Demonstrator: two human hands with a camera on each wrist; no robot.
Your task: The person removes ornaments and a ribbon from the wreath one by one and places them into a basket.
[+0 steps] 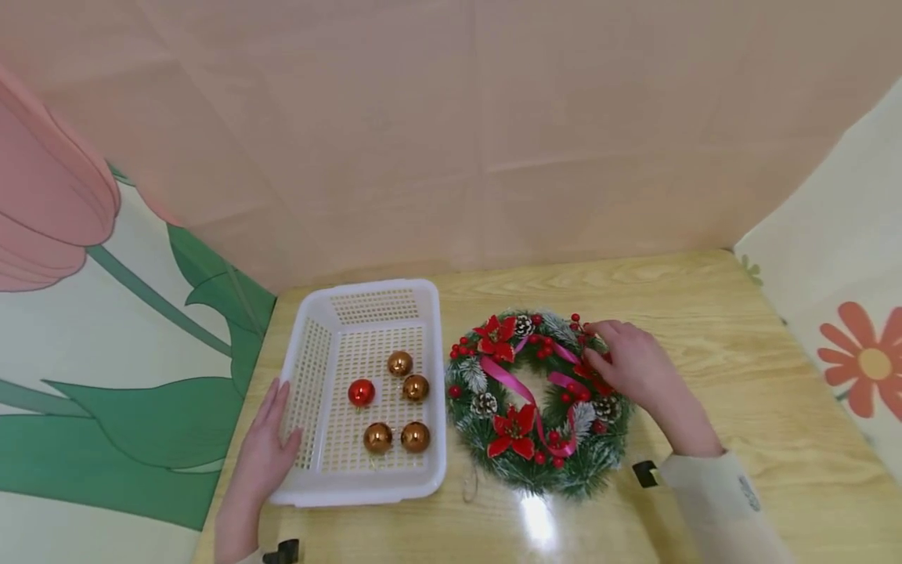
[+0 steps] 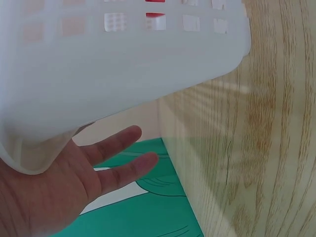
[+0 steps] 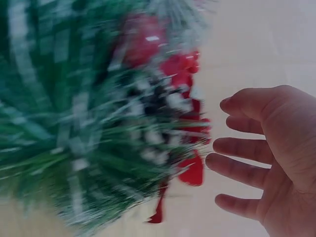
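Wreath side-on, right-wrist view only

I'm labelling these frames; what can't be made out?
Left wrist view: some fingers of the left hand, hidden behind the white plastic basket.
Right wrist view: fine detail of the pinecone, blurred; part of the Christmas wreath, cut off by the left edge.
Head view: a thin looped mark, too small to identify.

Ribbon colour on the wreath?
The ribbon is bright pink, best seen in the head view.
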